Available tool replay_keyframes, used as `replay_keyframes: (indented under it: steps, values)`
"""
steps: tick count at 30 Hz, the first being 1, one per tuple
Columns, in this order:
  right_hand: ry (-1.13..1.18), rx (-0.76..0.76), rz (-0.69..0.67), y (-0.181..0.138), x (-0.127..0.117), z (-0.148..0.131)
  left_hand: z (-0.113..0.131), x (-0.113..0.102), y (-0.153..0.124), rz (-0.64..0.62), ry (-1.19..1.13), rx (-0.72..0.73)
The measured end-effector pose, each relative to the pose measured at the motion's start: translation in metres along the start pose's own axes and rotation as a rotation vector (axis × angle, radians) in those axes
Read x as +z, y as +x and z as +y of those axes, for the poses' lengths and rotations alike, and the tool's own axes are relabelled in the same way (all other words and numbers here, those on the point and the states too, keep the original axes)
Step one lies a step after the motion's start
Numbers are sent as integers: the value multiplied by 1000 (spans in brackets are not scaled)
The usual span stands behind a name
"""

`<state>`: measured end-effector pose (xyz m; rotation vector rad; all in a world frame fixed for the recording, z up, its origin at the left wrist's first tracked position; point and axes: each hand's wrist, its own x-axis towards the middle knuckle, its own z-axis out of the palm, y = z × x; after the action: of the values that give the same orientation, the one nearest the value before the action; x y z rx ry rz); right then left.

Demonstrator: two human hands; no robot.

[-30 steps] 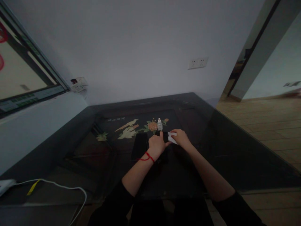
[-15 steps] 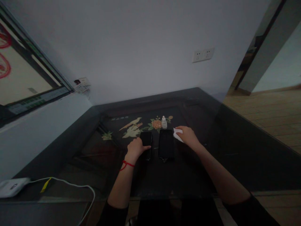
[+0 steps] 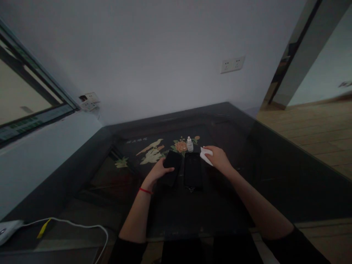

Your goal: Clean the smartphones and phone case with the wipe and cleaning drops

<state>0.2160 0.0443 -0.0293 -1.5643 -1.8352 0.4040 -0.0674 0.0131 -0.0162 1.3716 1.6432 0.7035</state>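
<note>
My left hand (image 3: 158, 171) is closed round the left side of a black phone (image 3: 173, 165), its thumb lying across the dark face. The phone is tilted a little. Just right of it a black phone case (image 3: 193, 170) lies on the table, with a small metallic piece at its near end. Between thumb and fingers, my right hand (image 3: 220, 160) pinches a folded white tissue (image 3: 206, 156) beside the case's upper right corner. Behind the case stands a small white dropper bottle (image 3: 189, 144), upright.
The dark table (image 3: 198, 216) has a bird-and-flower picture (image 3: 151, 152) on its top. At the near left lie a white plastic device (image 3: 9, 230) with a white cable (image 3: 77, 223) and a yellow tag (image 3: 43, 229). A wall with sockets (image 3: 232, 65) rises behind the table.
My left hand has gripped the phone and tilted it, so it now looks wider and turned. My right hand still holds the tissue in nearly the same place. The view has shifted slightly.
</note>
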Motion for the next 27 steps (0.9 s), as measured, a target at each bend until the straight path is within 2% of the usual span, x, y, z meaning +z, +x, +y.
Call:
replay_keyframes:
  steps: [4,6,8,11,15,18,23,27]
  values:
    - [56,-21,12,1,-6,-2,7,11,-7,-89,-288,0]
    - [75,-40,21,1,-10,-6,12,20,-11,-156,-695,-17]
    - [155,-63,54,0,-13,-11,18,27,-17,-236,-933,-30]
    - [364,-67,149,-4,-15,-20,27,37,-25,-333,-1115,-173]
    - [400,-100,310,-10,-16,-28,36,47,-36,-515,-1215,-139]
    - [350,-235,355,-13,-14,-29,37,56,-44,-559,-1207,-75]
    - [208,-548,195,-16,-6,-29,37,63,-51,-660,-1211,-36]
    - [167,-669,103,-18,-1,-31,39,60,-50,-609,-1260,-50]
